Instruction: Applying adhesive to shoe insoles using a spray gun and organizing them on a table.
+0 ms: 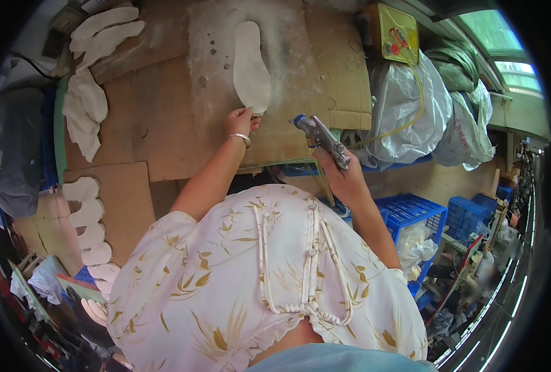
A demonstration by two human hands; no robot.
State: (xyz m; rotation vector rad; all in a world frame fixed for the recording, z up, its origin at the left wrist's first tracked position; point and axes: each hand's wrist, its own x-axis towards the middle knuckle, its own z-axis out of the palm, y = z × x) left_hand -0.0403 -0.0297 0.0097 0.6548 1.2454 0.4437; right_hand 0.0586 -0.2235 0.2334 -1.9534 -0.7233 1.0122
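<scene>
Now, left fingers (248, 113) pinch a white insole (252, 68) while right fingers (325, 162) curl round a spray gun (328, 142).

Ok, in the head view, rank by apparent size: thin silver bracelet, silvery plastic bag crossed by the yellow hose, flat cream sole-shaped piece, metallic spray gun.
1. Silvery plastic bag
2. Flat cream sole-shaped piece
3. Metallic spray gun
4. Thin silver bracelet
</scene>
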